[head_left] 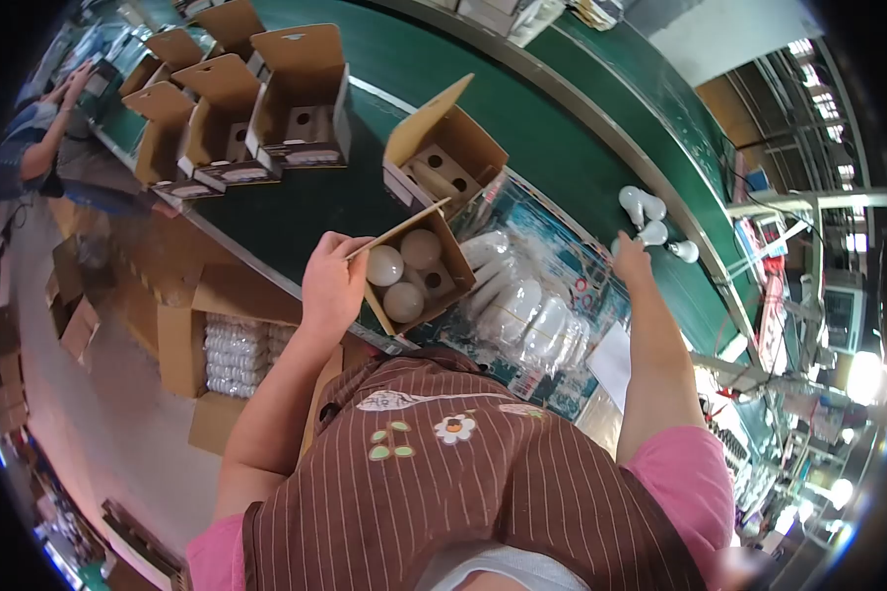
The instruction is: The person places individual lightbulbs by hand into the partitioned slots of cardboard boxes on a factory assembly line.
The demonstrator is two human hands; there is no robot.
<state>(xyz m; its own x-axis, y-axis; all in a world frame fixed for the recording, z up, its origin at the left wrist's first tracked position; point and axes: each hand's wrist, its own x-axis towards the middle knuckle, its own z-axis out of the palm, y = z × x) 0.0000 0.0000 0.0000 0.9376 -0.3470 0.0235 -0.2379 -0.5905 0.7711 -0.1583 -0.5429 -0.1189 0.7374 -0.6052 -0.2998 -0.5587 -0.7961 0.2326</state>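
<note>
A: Nearest entry?

B: Apron (434, 492), brown, striped. Beyond it, a card box (453, 258), one, flap raised, seating three round white bulbs (386, 265); one further hole shows bare. Left hand (333, 286): fingers clamped on the box's left side, by the flap. Probably light and fairly stiff; best held by a wall.

A: Next, rightward?

B: Wrapped bulbs (532, 320), one heap in clear plastic, likely slippery as a bundle.

A: Farther right?

B: Loose bulbs (683, 251), small cluster, on the green worktop (562, 138). Right hand (635, 258) among them at the near side; fingertips partly hidden, cannot tell whether they grip one. Judged light, rigid, smooth, fragile: take by the narrow base, never squeeze the globe.

A: Far stock?

B: Second box (478, 153), holed insert, just beyond the held one. Row of boxes (217, 79), far left, flaps up.

A: Markings?

B: Apron: flower motif, patch lettering illegible. Printed sheet (547, 222) by the wrapped bulbs: blue, characters too small. Far row: print along lower walls, unreadable. Brand: none legible.
</note>
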